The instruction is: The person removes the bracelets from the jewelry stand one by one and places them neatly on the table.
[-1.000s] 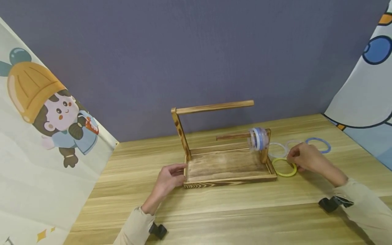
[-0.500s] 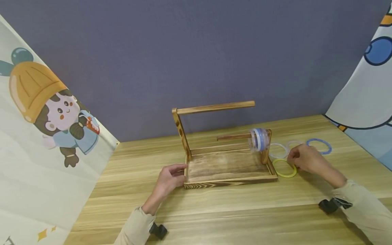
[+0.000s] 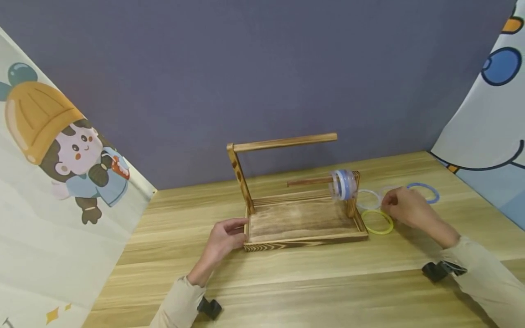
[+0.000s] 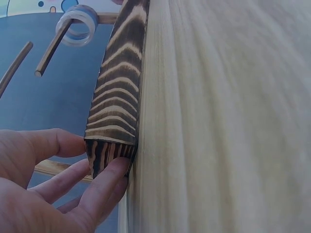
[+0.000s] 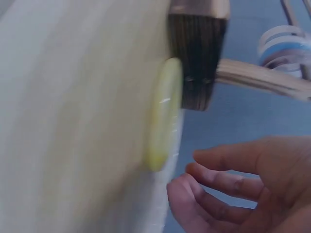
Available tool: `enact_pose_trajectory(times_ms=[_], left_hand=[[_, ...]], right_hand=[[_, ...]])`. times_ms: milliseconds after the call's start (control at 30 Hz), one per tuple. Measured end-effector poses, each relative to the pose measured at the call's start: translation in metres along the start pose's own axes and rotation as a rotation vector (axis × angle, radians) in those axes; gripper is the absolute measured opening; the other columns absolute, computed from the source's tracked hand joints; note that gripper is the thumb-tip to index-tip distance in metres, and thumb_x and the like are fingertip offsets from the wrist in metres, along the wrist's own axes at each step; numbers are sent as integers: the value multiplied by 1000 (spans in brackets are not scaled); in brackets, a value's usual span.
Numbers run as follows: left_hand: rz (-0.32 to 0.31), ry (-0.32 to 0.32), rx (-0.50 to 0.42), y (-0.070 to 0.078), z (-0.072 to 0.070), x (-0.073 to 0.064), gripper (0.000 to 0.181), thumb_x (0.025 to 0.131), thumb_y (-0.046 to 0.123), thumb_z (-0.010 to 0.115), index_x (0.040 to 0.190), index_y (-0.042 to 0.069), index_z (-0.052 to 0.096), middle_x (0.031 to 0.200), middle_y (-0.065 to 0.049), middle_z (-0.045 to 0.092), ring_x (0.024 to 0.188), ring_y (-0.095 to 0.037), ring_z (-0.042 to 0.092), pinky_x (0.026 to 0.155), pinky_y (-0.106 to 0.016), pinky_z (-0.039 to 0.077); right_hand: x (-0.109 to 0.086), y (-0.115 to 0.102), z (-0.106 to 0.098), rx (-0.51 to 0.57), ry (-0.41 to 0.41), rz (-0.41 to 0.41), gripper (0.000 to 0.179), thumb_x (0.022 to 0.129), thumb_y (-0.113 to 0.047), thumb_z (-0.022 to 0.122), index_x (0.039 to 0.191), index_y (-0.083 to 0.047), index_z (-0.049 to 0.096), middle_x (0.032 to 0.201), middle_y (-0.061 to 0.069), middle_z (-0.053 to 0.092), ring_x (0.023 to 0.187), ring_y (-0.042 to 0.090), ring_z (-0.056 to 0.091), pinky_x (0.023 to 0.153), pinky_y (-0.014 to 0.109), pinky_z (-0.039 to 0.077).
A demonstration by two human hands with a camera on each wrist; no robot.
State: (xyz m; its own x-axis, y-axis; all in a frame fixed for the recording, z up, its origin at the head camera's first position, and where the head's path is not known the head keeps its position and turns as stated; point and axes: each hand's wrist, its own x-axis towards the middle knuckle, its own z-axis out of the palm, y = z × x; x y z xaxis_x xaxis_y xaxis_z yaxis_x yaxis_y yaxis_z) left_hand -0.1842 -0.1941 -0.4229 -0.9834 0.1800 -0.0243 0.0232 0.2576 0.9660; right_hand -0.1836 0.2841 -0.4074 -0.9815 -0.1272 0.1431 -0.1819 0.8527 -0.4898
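Observation:
A brown wooden stand (image 3: 303, 221) has a tray-like base, a tall left post with a long bar, and a short right post with a peg. Several clear, white and blue rings (image 3: 343, 184) hang on the peg. My left hand (image 3: 223, 237) holds the stand's front left corner, thumb and fingers against the wood (image 4: 114, 92). At the stand's right lies a yellow ring (image 3: 379, 233) flat on the table. Beside it is my right hand (image 3: 410, 207), fingers loosely bent; the right wrist view shows a gap between its fingertips and the yellow ring (image 5: 165, 116).
Behind the yellow ring lie a clear ring (image 3: 368, 208) and a blue ring (image 3: 436, 196). Another pale ring is partly hidden behind my right hand. A dark wall (image 3: 262, 82) backs the wooden table (image 3: 287, 287).
My right fingers have come off the yellow ring's far right edge and shifted slightly away. The yellow ring stays by the stand. My left hand keeps its place.

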Motion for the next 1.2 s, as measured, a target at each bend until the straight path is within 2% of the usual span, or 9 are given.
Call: enact_pose_trajectory(times_ms=[100, 200, 400, 533, 667, 800, 867, 1100, 1200], left_hand=[[-7, 2, 0, 0, 0, 0, 46, 79, -6, 68, 124, -6, 65, 123, -26, 65, 112, -38, 63, 82, -35, 60], [-2, 2, 4, 0, 0, 0, 45, 79, -5, 68, 124, -6, 65, 123, -26, 65, 112, -39, 64, 83, -36, 60], [-4, 9, 9, 2, 0, -1, 46, 78, -5, 69, 123, -5, 66, 122, -26, 65, 111, -38, 64, 83, -37, 60], [3, 7, 8, 3, 0, -2, 46, 77, -5, 69, 123, -5, 66, 122, -25, 65, 111, -37, 64, 83, -36, 60], [6, 3, -3, 3, -1, -2, 46, 77, -6, 68, 124, -6, 65, 122, -27, 65, 111, -38, 64, 82, -35, 60], [1, 4, 0, 2, -1, -2, 46, 78, -6, 67, 124, -7, 65, 122, -27, 65, 111, -38, 64, 80, -34, 60], [5, 4, 4, 2, -2, -2, 46, 78, -7, 67, 124, -7, 64, 122, -27, 65, 111, -38, 64, 81, -34, 60], [-3, 1, -3, 2, -1, -1, 46, 79, -6, 67, 125, -7, 64, 122, -28, 65, 110, -38, 64, 80, -35, 60], [-15, 5, -7, 2, 1, -1, 46, 79, -7, 68, 125, -7, 64, 120, -27, 66, 109, -36, 65, 79, -35, 60]], right_hand=[[-1, -17, -6, -40, 120, -57, 7, 87, -8, 70, 82, -4, 73, 71, 1, 68, 62, 14, 57, 54, 34, 44], [-6, -43, -12, -42, 240, -118, 6, 87, -7, 70, 86, -2, 73, 72, 4, 70, 61, 17, 61, 53, 35, 47], [-16, -106, -15, 19, 441, -229, 10, 87, 0, 67, 94, 3, 73, 77, 11, 72, 66, 23, 67, 52, 31, 53], [-12, -137, -9, 34, 452, -262, 7, 88, -2, 67, 92, 2, 72, 75, 9, 71, 63, 19, 66, 49, 29, 52], [-6, -151, 0, -26, 441, -251, 9, 91, -6, 67, 85, 0, 69, 68, 6, 66, 52, 14, 56, 42, 28, 44], [-3, -151, 7, -112, 471, -234, 17, 91, -9, 67, 76, -2, 64, 57, 2, 54, 42, 12, 42, 36, 26, 33], [-3, -151, 10, -140, 468, -228, 20, 91, -11, 68, 73, -3, 63, 54, 1, 50, 40, 12, 40, 34, 25, 30], [1, -148, 16, -156, 439, -196, 23, 91, -17, 69, 73, -2, 68, 56, 4, 55, 44, 16, 45, 37, 34, 38], [0, -147, 16, -120, 424, -184, 20, 91, -14, 69, 77, 0, 70, 59, 6, 59, 45, 16, 47, 38, 32, 39]])
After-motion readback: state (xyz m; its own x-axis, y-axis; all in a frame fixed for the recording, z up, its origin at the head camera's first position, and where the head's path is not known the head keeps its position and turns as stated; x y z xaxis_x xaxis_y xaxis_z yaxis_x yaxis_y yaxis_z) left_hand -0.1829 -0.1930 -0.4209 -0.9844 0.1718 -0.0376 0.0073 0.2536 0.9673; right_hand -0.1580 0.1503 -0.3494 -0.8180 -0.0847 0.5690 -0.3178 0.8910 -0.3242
